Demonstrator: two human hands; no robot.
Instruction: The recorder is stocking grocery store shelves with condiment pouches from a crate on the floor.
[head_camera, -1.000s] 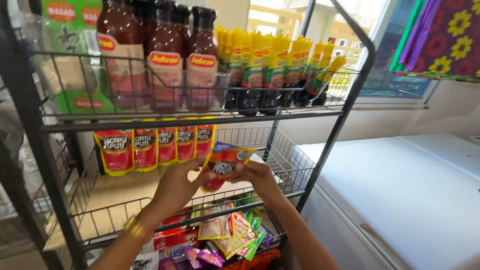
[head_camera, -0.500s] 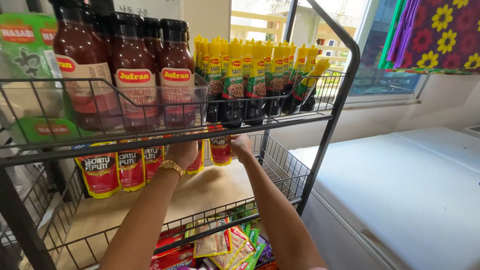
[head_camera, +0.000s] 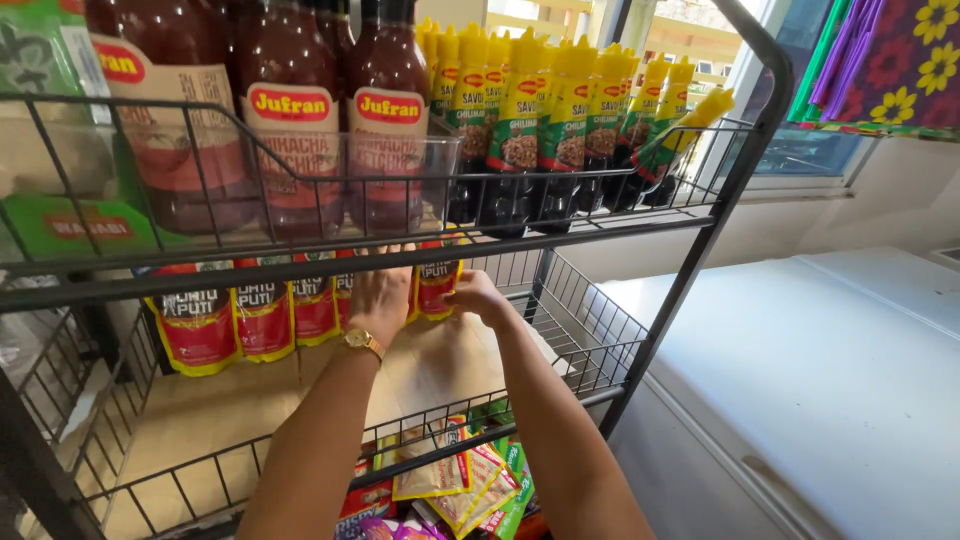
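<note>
- Inside a black wire rack (head_camera: 700, 215), the middle shelf is lined with brown cardboard (head_camera: 240, 400); a white chest freezer (head_camera: 830, 370) sits at three o'clock, and a flowered cloth (head_camera: 900, 60) hangs by the window at one o'clock.
- On the top shelf, at twelve o'clock, stand dark red sauce bottles (head_camera: 290, 130) and, to their right, yellow-capped dark bottles (head_camera: 560, 120).
- Along the back of the middle shelf runs a row of red pouches (head_camera: 235, 315) with yellow edges, standing upright and face forward.
- Both arms reach in from six o'clock. The left hand (head_camera: 380, 295), with a gold watch (head_camera: 358, 341) on its wrist, presses flat against the row, fingers spread and not closed on anything.
- The right hand (head_camera: 478, 295) closes on the end pouch (head_camera: 438, 285), at the right end of the row; its long axis stands vertical, top tucked under the upper shelf's rail.
- Mixed snack packets (head_camera: 450, 480) fill the bottom shelf at six o'clock.
</note>
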